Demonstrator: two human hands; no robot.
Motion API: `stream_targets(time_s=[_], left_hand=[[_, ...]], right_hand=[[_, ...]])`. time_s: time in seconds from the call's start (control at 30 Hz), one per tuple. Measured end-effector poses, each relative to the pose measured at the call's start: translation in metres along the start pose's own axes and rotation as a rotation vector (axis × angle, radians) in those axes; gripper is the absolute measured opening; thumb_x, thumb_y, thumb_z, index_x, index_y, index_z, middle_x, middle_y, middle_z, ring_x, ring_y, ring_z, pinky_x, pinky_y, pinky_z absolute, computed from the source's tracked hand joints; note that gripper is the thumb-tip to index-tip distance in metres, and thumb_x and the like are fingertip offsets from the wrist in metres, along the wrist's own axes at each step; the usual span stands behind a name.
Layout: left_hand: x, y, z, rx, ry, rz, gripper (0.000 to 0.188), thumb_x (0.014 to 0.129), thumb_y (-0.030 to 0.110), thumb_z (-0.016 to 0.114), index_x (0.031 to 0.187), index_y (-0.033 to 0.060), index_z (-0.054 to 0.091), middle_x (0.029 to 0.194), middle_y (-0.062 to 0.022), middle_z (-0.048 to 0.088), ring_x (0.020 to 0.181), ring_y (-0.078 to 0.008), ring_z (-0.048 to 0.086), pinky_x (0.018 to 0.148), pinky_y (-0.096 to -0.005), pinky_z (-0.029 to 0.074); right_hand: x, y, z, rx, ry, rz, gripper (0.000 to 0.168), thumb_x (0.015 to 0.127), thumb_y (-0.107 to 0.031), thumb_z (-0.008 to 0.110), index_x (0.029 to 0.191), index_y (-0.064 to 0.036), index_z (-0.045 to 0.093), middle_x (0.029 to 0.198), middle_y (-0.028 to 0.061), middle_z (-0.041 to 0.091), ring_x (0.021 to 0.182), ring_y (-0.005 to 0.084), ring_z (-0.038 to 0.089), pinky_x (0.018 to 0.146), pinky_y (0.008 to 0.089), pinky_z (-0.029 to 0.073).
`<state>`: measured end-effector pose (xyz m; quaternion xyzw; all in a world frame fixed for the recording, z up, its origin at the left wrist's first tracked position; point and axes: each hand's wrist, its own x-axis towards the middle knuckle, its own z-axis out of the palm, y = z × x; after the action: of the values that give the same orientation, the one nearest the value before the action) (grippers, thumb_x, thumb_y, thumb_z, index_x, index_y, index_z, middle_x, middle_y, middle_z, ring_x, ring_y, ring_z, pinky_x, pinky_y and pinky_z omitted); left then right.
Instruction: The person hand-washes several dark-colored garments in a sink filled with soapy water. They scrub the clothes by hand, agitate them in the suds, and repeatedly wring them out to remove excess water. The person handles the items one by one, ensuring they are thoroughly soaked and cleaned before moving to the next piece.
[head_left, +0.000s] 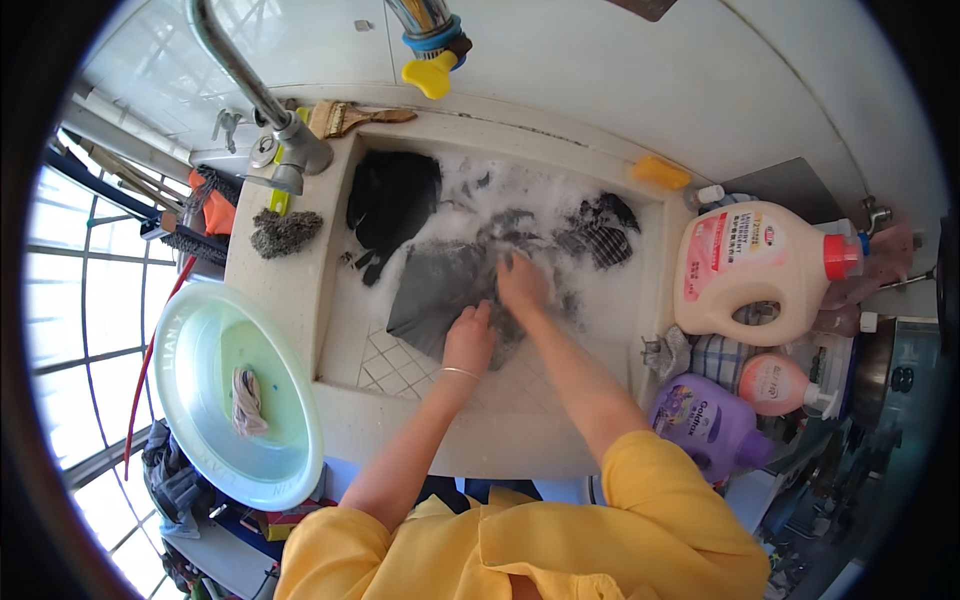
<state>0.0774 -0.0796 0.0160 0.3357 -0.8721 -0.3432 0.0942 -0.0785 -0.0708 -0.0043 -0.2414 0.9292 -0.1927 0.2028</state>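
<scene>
A grey cloth garment (435, 289) lies wet and spread in a laundry sink (327, 300) full of suds. My left hand (470, 337), with a thin bracelet at its wrist, grips the near right part of the garment. My right hand (521, 283) is closed on a bunched, foamy part of the same grey cloth, just beyond the left hand. A black garment (394, 191) floats at the sink's back left, and a dark checked cloth (604, 244) lies in the foam at the right. Crosshatched tile ridges show at the sink's near left.
A pale basin (180, 457) with a small wrung cloth (247, 401) stands at the left. On the ledges are a metal faucet (300, 154), a wooden brush (360, 118), a steel-wool scrubber (285, 232) and a yellow soap bar (660, 173). Detergent (701, 300) and purple (701, 420) bottles crowd the right.
</scene>
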Motion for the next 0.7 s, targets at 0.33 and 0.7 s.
stream_targets(time_s=[0.33, 0.7], left_hand=[[-0.005, 0.004, -0.01, 0.305, -0.215, 0.022, 0.061, 0.073, 0.023, 0.066, 0.133, 0.0162, 0.054, 0.072, -0.0119, 0.067, 0.066, -0.0284, 0.065, 0.063, -0.0385, 0.05], [-0.003, 0.008, -0.032, 0.172, -0.204, 0.13, 0.066, 0.071, 0.023, 0.073, 0.134, 0.0174, 0.053, 0.068, -0.0126, 0.064, 0.063, -0.0291, 0.063, 0.058, -0.0411, 0.049]], right_hand=[[-0.142, -0.004, -0.073, 0.096, -0.018, -0.361, 0.036, 0.09, -0.037, 0.059, 0.097, -0.002, 0.066, 0.111, 0.021, 0.059, 0.105, 0.0381, 0.056, 0.089, 0.0465, 0.046], [0.032, 0.051, -0.03, -0.056, -0.145, 0.061, 0.031, 0.093, -0.027, 0.05, 0.109, -0.004, 0.062, 0.115, 0.02, 0.059, 0.103, 0.0406, 0.057, 0.088, 0.0501, 0.046]])
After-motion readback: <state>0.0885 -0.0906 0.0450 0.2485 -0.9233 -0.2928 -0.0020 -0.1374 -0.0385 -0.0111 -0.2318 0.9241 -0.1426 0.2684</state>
